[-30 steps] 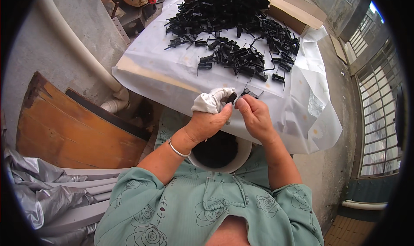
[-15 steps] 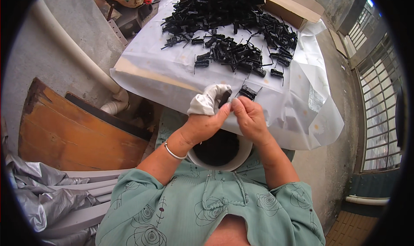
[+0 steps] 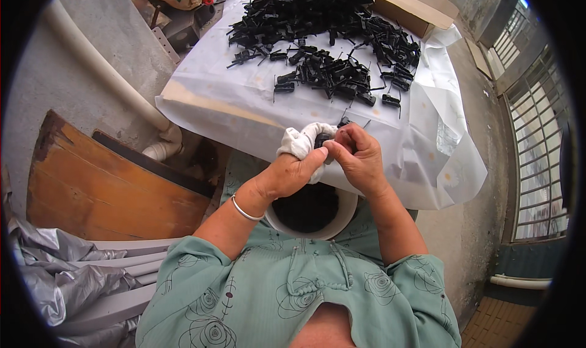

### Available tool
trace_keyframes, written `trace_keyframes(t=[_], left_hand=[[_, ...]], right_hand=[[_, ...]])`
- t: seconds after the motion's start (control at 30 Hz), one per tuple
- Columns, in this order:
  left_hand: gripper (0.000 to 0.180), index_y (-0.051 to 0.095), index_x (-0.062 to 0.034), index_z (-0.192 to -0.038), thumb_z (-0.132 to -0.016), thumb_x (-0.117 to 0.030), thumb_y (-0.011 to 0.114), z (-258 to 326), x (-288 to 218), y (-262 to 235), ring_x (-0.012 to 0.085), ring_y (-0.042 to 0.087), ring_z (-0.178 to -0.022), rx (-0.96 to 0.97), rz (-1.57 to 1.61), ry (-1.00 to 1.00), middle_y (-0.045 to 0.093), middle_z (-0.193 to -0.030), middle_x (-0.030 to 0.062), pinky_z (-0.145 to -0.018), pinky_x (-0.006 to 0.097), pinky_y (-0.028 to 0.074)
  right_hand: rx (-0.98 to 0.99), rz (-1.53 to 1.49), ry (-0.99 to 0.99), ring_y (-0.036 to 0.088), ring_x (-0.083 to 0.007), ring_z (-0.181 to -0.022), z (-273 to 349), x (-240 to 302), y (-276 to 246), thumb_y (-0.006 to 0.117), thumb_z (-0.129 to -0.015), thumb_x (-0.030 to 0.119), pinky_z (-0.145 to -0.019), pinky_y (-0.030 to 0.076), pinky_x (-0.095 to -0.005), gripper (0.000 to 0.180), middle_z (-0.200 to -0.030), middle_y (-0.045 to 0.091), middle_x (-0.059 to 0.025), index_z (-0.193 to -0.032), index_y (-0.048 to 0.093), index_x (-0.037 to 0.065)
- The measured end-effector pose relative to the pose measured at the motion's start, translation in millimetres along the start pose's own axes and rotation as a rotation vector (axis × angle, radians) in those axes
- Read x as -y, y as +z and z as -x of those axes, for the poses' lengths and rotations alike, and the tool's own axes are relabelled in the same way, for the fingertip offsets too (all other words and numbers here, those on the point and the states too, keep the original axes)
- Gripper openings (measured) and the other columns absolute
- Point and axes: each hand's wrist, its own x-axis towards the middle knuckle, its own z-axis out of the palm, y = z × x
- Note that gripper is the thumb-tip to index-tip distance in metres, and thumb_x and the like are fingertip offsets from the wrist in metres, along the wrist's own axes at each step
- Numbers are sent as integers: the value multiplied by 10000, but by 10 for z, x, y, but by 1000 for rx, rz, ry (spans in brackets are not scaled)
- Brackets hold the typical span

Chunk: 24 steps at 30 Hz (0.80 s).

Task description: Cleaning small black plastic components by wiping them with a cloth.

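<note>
My left hand [image 3: 288,174], its fingers covered by white cloth [image 3: 297,142], is closed around a small black plastic part [image 3: 321,140]. My right hand [image 3: 364,165] is at the part's right side, thumb and bent forefinger pinched close to it. Whatever lies between those fingertips is too small to make out. Just beyond the right hand, another black part [image 3: 345,121] with thin prongs lies on the white sheet, partly covered by the fingers. Below both hands, a white bucket [image 3: 349,212] holds a dark mass.
A large heap of black plastic parts [image 3: 332,73] spreads over the white plastic sheet [image 3: 226,82] on the table. An open cardboard box [image 3: 403,11] stands behind it. To the left are a wooden board [image 3: 110,183], a pipe [image 3: 104,67] and silver sheeting [image 3: 79,275].
The white cloth and black part have tilted and shifted slightly right. My right hand's fingers have spread and curled differently, now covering more of the part on the sheet.
</note>
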Motion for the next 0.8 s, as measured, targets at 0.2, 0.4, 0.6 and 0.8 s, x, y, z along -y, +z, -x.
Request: trace_keyframes(t=[0.2, 0.4, 0.6, 0.8], left_hand=[[294, 450, -27, -1109, -818, -71, 438, -38, 65, 42, 64, 462, -767, -120, -133, 96, 506, -900, 24, -621, 221, 421], [247, 468, 9, -1018, -780, -34, 418, -31, 132, 158, 276, 541, -770, -285, -708, 290, 540, -832, 179, -704, 336, 441], [288, 518, 13, -1065, -802, -104, 509, 32, 92, 13, 371, 533, -898, -180, -933, 380, 573, -944, 219, -802, 404, 428], [258, 566, -2, -1048, -809, -93, 539, -69, 144, -60, 327, 555, -897, -261, -962, 454, 586, -986, 174, -799, 373, 446]], right_hand=[[92, 128, -87, 396, -110, -538, 21, 56, -24, 551, -877, 132, -500, 354, -265, 175, -585, 440, -37, -762, 527, 3], [173, 243, 10, 444, -230, -522, 52, 44, 24, 502, -896, 152, -517, 385, -337, 220, -594, 463, -155, -748, 532, -9], [157, 296, 51, 542, -325, -611, -39, 25, -172, 528, -869, 169, -574, 431, -363, 209, -676, 569, -181, -760, 556, -7], [2, 918, 7, 573, -355, -707, -309, -236, -470, 557, -836, 188, -657, 453, -428, 192, -735, 604, -175, -855, 561, -2]])
